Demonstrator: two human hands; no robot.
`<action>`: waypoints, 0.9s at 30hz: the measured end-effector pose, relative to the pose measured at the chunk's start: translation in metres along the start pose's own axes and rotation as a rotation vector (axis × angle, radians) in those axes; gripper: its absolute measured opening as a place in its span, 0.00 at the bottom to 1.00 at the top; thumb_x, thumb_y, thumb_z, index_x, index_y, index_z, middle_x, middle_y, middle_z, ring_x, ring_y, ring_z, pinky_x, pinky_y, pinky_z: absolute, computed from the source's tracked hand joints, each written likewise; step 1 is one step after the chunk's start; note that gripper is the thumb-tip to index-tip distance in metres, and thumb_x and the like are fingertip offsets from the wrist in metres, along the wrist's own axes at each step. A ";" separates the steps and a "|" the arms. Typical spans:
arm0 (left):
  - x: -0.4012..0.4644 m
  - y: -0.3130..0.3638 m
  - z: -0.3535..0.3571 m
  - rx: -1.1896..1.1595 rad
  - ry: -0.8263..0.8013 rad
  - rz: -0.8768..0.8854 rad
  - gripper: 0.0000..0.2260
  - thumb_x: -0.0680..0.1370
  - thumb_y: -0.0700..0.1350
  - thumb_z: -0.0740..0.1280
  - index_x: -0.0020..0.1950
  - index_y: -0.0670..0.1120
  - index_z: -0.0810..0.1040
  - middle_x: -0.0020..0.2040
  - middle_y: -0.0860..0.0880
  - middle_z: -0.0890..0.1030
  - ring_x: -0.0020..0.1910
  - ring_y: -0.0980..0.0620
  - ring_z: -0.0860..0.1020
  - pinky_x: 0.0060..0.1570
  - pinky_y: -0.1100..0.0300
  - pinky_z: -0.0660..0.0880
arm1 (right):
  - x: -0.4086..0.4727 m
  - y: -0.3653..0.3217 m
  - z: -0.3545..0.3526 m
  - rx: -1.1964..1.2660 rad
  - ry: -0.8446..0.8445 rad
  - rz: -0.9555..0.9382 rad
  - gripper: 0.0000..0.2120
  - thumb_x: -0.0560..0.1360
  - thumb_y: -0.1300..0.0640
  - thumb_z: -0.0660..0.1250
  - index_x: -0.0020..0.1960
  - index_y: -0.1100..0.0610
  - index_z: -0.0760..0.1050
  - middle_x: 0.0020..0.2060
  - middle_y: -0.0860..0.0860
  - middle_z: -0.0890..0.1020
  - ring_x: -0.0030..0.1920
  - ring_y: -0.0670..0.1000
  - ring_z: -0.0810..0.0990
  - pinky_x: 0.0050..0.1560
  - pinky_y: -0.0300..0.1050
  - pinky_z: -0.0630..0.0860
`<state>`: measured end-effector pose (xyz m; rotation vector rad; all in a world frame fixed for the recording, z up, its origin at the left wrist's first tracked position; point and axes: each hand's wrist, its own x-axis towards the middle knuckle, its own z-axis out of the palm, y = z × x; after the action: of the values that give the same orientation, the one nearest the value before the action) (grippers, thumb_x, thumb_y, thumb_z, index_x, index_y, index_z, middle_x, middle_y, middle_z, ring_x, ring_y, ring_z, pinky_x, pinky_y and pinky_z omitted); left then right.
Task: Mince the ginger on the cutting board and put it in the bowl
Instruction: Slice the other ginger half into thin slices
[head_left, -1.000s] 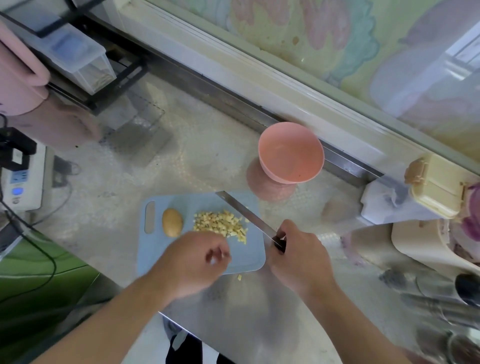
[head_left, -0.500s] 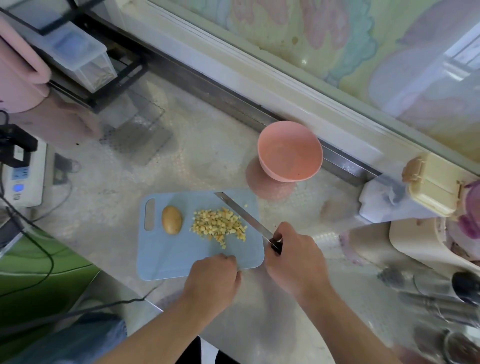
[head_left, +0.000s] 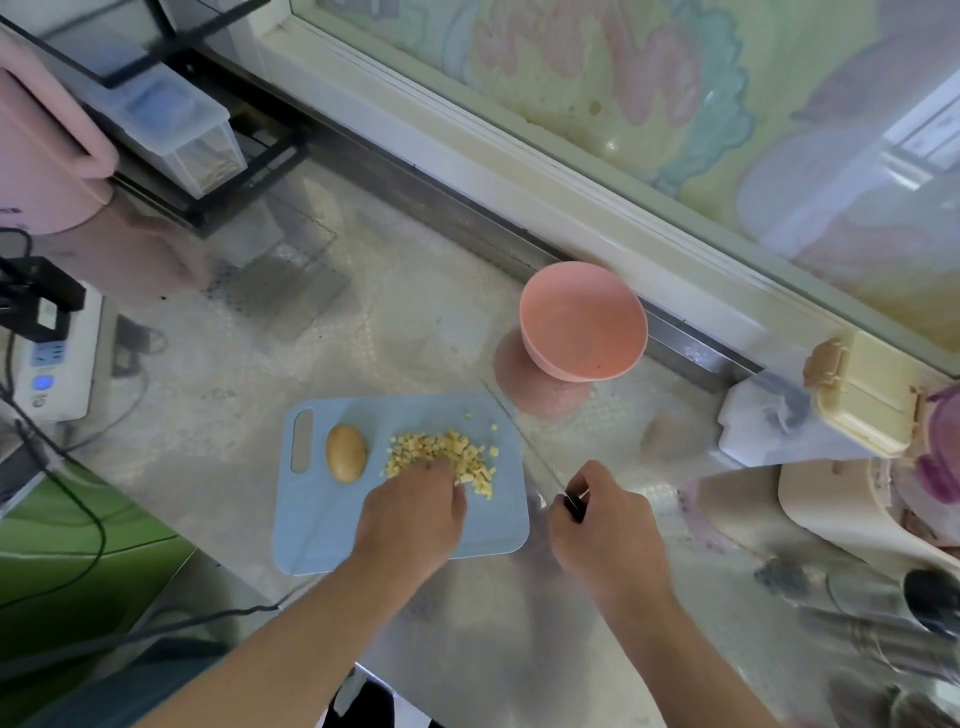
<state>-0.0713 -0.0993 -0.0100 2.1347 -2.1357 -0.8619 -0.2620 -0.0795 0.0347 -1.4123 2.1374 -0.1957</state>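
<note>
A pile of minced ginger (head_left: 441, 448) lies on the right half of the light blue cutting board (head_left: 322, 540). An uncut ginger piece (head_left: 345, 452) sits near the board's handle slot. My left hand (head_left: 410, 519) is over the board, its curled fingertips bunched into the near edge of the pile. To its right, my right hand (head_left: 608, 530) grips the black handle of the knife (head_left: 524, 447). The thin blade runs along the board's right edge and points toward the pink bowl (head_left: 524, 312). That bowl stands just behind the board's right corner.
A pink appliance (head_left: 47, 156) and a clear box on a black rack (head_left: 176, 135) stand at the back left. A power strip (head_left: 52, 358) with cables lies at the left. White and cream containers (head_left: 857, 395) and metal utensils (head_left: 883, 613) crowd the right.
My left hand moved from the board's near edge up to the ginger pile. The knife shifted slightly right, off the pile, to the board's right edge.
</note>
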 end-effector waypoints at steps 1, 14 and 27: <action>0.003 -0.005 -0.001 -0.036 0.011 -0.023 0.07 0.84 0.52 0.58 0.51 0.51 0.72 0.45 0.52 0.79 0.46 0.46 0.81 0.41 0.54 0.74 | 0.000 0.000 0.002 0.012 -0.005 0.007 0.01 0.70 0.53 0.59 0.41 0.49 0.67 0.29 0.49 0.79 0.30 0.53 0.79 0.30 0.53 0.79; -0.018 -0.039 0.001 -0.442 0.192 -0.214 0.05 0.81 0.44 0.66 0.49 0.55 0.75 0.43 0.57 0.79 0.41 0.57 0.78 0.43 0.50 0.79 | -0.007 -0.015 0.035 -0.072 -0.065 -0.115 0.05 0.77 0.55 0.58 0.42 0.50 0.64 0.31 0.48 0.76 0.32 0.49 0.75 0.27 0.44 0.65; 0.012 -0.089 -0.015 -0.297 0.274 -0.279 0.22 0.77 0.48 0.74 0.67 0.48 0.72 0.63 0.45 0.70 0.63 0.41 0.71 0.56 0.47 0.76 | -0.033 -0.058 0.073 0.332 -0.196 -0.108 0.09 0.74 0.58 0.60 0.39 0.57 0.61 0.29 0.58 0.69 0.27 0.49 0.62 0.28 0.46 0.60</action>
<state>0.0157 -0.1093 -0.0353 2.2641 -1.5055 -0.7852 -0.1677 -0.0629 0.0107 -1.2930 1.7765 -0.4154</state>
